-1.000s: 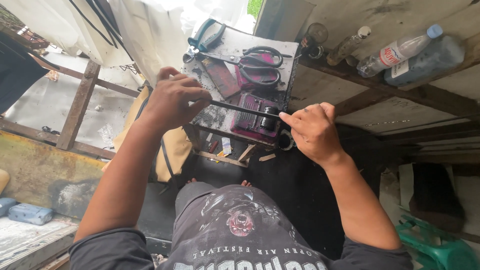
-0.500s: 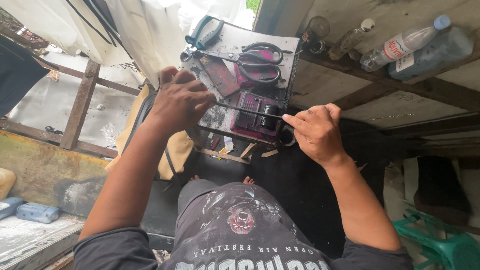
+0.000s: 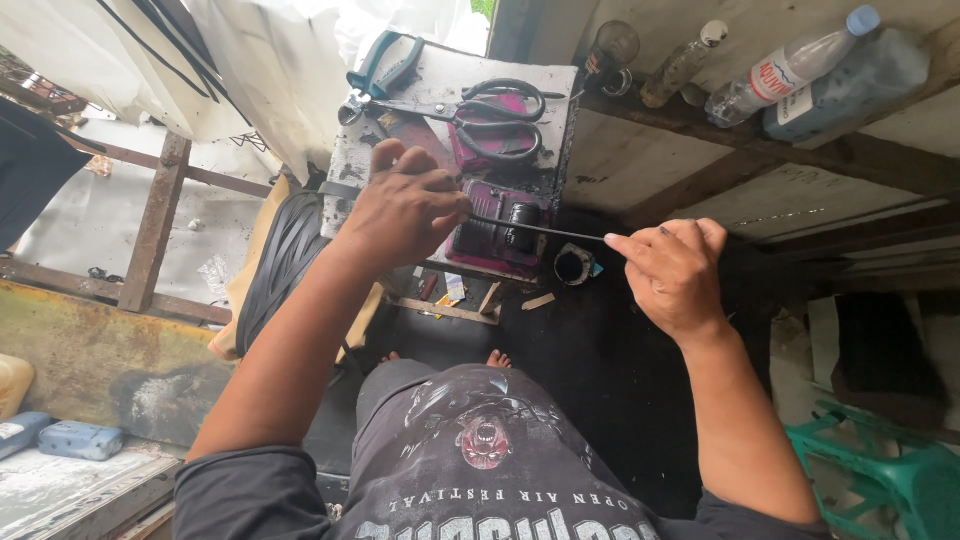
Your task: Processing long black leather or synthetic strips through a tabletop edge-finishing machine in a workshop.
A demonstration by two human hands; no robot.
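Both hands grip a thin black strip (image 3: pixel 545 230), stretched taut between them above the stained surface (image 3: pixel 350 165). Left hand (image 3: pixel 405 205) clenches one end; right hand (image 3: pixel 675 270) pinches the other. Large scissors (image 3: pixel 480 110) lie far behind. Judged step: tensioning the strip; continuing requires steady, even pull.

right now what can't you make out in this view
Head view only:
- Left end of the black strip: hidden inside the left hand.
- Right hand palm and grip: turned away, only its back shows.
- Items on the small board beneath the scissors: partly covered, dark with grime.
- Green plastic stool: cut off by the frame's lower right edge.
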